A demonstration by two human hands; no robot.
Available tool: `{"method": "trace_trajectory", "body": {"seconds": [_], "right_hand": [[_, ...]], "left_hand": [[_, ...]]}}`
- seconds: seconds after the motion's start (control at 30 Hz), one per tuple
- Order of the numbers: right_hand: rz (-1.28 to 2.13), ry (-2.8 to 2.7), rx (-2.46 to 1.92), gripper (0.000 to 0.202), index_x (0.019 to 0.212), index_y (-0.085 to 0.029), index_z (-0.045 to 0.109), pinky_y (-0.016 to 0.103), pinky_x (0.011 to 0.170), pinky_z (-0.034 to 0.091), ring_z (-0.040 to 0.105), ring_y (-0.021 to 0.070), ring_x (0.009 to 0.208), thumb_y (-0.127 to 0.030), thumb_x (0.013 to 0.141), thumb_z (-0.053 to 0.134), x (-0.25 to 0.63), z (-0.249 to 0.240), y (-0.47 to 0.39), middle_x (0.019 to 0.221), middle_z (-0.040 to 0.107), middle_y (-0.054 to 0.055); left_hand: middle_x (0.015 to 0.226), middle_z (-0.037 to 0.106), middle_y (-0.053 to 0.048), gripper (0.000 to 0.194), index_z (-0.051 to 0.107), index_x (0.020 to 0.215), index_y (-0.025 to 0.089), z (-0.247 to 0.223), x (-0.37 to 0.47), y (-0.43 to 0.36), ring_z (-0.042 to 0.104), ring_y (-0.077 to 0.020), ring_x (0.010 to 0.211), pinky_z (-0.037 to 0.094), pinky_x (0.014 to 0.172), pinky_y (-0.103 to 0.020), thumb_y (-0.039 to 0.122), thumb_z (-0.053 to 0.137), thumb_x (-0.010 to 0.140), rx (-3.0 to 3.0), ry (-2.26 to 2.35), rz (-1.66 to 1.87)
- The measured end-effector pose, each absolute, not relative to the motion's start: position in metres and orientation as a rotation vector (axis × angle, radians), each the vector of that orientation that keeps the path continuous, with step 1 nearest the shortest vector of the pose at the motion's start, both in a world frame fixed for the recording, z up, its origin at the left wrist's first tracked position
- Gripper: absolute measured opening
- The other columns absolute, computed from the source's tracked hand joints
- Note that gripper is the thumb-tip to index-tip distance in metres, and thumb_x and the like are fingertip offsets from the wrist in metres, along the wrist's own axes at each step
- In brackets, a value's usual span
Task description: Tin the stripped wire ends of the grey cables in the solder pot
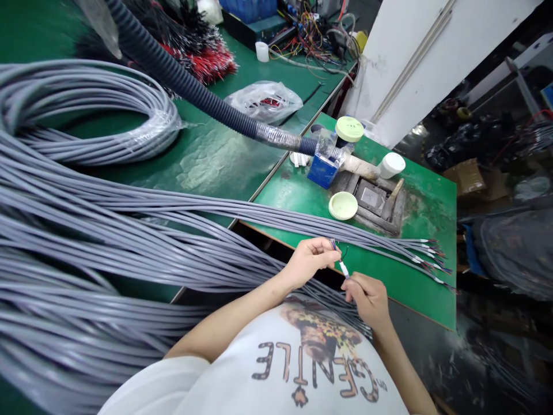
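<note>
My right hand point(367, 294) is closed around the end of a grey cable point(347, 276), just below a white sleeve point(344, 268). From that sleeve thin coloured wires point(334, 245) come out, and my left hand point(313, 260) pinches them between thumb and fingers. One dark wire sticks out to the side. Beyond my hands, a bundle of grey cables point(294, 219) lies across the green board, its stripped ends point(432, 259) showing coloured wires and white sleeves at the right. More grey cables point(207, 259) run beneath my left forearm toward my lap.
A solder pot point(374, 199) sits on the board among a pale yellow dish point(343, 206), a white cup point(392, 165), a lidded jar point(349, 129) and a blue box point(323, 169). A dark corrugated hose point(185, 80) crosses overhead. Coiled grey cable point(142, 138) fills the left.
</note>
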State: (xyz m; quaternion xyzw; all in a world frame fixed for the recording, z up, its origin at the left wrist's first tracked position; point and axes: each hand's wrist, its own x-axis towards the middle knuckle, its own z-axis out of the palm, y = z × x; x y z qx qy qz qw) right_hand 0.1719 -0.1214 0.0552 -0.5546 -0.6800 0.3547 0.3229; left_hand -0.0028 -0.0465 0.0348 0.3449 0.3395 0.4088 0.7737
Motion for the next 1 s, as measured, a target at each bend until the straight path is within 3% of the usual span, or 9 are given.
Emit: {"method": "trace_trajectory", "body": {"seconds": [0.1, 0.47, 0.67, 0.8, 1.0], "right_hand": [[0.956, -1.769, -1.459, 0.030, 0.067, -0.020, 0.062, 0.027, 0.055, 0.039, 0.053, 0.0124, 0.051, -0.025, 0.092, 0.045, 0.171, 0.054, -0.122, 0.053, 0.057, -0.002], [0.898, -1.758, -1.499, 0.030, 0.069, -0.021, 0.062, 0.028, 0.057, 0.041, 0.055, 0.0134, 0.053, -0.026, 0.093, 0.045, 0.170, 0.053, -0.119, 0.054, 0.057, -0.002], [0.897, -1.811, -1.507, 0.031, 0.066, -0.021, 0.060, 0.027, 0.059, 0.040, 0.055, 0.0129, 0.054, -0.026, 0.093, 0.046, 0.166, 0.052, -0.118, 0.055, 0.058, -0.001], [0.994, -1.827, -1.520, 0.033, 0.068, -0.020, 0.063, 0.026, 0.061, 0.043, 0.058, 0.0131, 0.057, -0.028, 0.094, 0.044, 0.168, 0.052, -0.119, 0.059, 0.062, 0.000], [1.190, -1.719, -1.633, 0.029, 0.077, -0.020, 0.067, 0.024, 0.066, 0.046, 0.064, 0.0134, 0.065, -0.028, 0.094, 0.046, 0.212, 0.046, -0.167, 0.072, 0.071, 0.000]], "left_hand": [[0.054, 0.056, 0.003, 0.031, 0.058, 0.065, 0.014, 0.033, -0.001, -0.047, 0.047, -0.0056, 0.048, 0.034, 0.049, -0.019, 0.039, 0.075, 0.071, 0.756, 0.772, 0.890], [0.051, 0.051, 0.005, 0.033, 0.061, 0.068, 0.013, 0.029, -0.003, -0.044, 0.042, -0.0048, 0.047, 0.032, 0.047, -0.018, 0.042, 0.076, 0.068, 0.758, 0.774, 0.832], [0.072, 0.066, -0.004, 0.033, 0.073, 0.085, 0.013, 0.026, -0.002, -0.048, 0.049, -0.0076, 0.054, 0.038, 0.053, -0.021, 0.041, 0.076, 0.068, 0.816, 0.718, 0.734], [0.068, 0.068, -0.006, 0.023, 0.076, 0.081, 0.016, 0.033, 0.001, -0.052, 0.053, -0.0130, 0.061, 0.043, 0.062, -0.029, 0.038, 0.068, 0.078, 1.241, 0.703, 0.955], [0.074, 0.069, -0.008, 0.036, 0.071, 0.107, 0.015, 0.034, 0.011, -0.038, 0.054, -0.0158, 0.069, 0.043, 0.070, -0.031, 0.040, 0.067, 0.082, 1.804, 0.522, 0.904]]}}
